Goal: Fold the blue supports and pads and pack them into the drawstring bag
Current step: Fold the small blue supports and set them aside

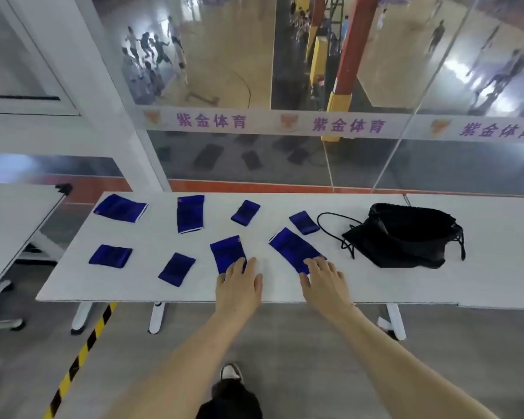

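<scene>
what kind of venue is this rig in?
Likely a sports hall, at a viewing level: glass partition overlooks an indoor court with players. White folding table holds blue supports and a drawstring bag.

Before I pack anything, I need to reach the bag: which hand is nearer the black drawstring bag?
Right. The right hand lies just left of the black drawstring bag; the left hand lies farther left.

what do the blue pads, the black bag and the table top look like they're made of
Blue pads: likely soft knit or elastic fabric, matte, lying flat and limp. Black bag: thin cloth, maybe nylon; it slumps in creases, with a cord. Table top: hard, smooth white board, probably laminate.
</scene>
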The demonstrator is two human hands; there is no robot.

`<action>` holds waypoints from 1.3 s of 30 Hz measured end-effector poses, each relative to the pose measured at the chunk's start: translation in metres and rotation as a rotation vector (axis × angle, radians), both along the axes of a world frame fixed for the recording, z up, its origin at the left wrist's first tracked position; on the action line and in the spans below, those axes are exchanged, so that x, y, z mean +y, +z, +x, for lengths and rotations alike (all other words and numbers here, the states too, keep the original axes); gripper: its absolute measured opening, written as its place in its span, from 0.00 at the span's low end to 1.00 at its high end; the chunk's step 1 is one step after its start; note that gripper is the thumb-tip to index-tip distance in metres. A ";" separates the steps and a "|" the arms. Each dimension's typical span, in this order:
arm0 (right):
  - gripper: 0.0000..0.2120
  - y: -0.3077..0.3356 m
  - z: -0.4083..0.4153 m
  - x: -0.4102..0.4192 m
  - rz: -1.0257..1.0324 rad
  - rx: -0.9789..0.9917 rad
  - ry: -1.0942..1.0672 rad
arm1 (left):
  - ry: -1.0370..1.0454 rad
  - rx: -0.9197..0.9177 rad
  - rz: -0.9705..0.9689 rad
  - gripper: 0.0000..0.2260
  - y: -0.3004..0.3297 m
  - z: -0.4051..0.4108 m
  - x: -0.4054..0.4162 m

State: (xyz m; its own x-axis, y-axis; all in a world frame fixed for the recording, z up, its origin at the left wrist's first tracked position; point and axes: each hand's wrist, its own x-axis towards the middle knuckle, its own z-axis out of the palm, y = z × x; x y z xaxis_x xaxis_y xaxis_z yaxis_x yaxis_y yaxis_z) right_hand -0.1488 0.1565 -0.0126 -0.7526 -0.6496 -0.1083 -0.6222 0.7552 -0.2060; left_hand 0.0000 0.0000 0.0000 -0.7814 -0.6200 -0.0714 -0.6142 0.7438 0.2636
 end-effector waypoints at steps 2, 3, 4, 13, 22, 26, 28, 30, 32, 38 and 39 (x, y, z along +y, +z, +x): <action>0.22 -0.011 -0.022 -0.017 -0.020 -0.033 -0.015 | -0.013 0.004 0.028 0.21 -0.010 -0.023 -0.020; 0.21 -0.017 -0.035 -0.026 -0.019 -0.042 -0.016 | -0.023 -0.001 0.019 0.21 -0.017 -0.037 -0.031; 0.21 -0.022 -0.047 -0.035 -0.002 -0.057 -0.024 | -0.035 -0.020 0.025 0.21 -0.022 -0.049 -0.043; 0.20 -0.049 -0.130 -0.105 0.043 -0.181 -0.121 | -0.150 -0.136 0.162 0.17 -0.052 -0.155 -0.116; 0.15 -0.075 -0.210 -0.128 -0.009 -0.296 -0.201 | -0.110 -0.192 0.239 0.13 -0.085 -0.232 -0.139; 0.17 -0.092 -0.249 -0.134 -0.024 -0.332 -0.198 | -0.061 -0.167 0.322 0.13 -0.102 -0.269 -0.138; 0.18 -0.105 -0.265 -0.137 -0.041 -0.348 -0.192 | -0.028 -0.151 0.364 0.12 -0.113 -0.287 -0.135; 0.18 -0.119 -0.281 -0.142 -0.035 -0.359 -0.177 | 0.009 -0.142 0.390 0.12 -0.124 -0.305 -0.132; 0.18 -0.132 -0.293 -0.146 -0.013 -0.385 -0.159 | 0.043 -0.140 0.412 0.13 -0.136 -0.320 -0.131; 0.24 -0.169 -0.301 -0.145 0.093 -0.320 -0.120 | 0.104 -0.178 0.468 0.17 -0.168 -0.359 -0.134; 0.26 -0.173 -0.302 -0.143 0.120 -0.295 -0.111 | 0.108 -0.188 0.472 0.18 -0.173 -0.363 -0.135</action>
State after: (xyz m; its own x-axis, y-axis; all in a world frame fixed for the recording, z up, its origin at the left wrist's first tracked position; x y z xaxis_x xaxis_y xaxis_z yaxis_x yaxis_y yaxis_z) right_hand -0.4503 0.0133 -0.1854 -0.7430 -0.5343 -0.4031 -0.4612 0.8452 -0.2701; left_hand -0.3630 -0.1348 -0.1731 -0.6620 -0.5626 -0.4952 -0.7495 0.5006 0.4331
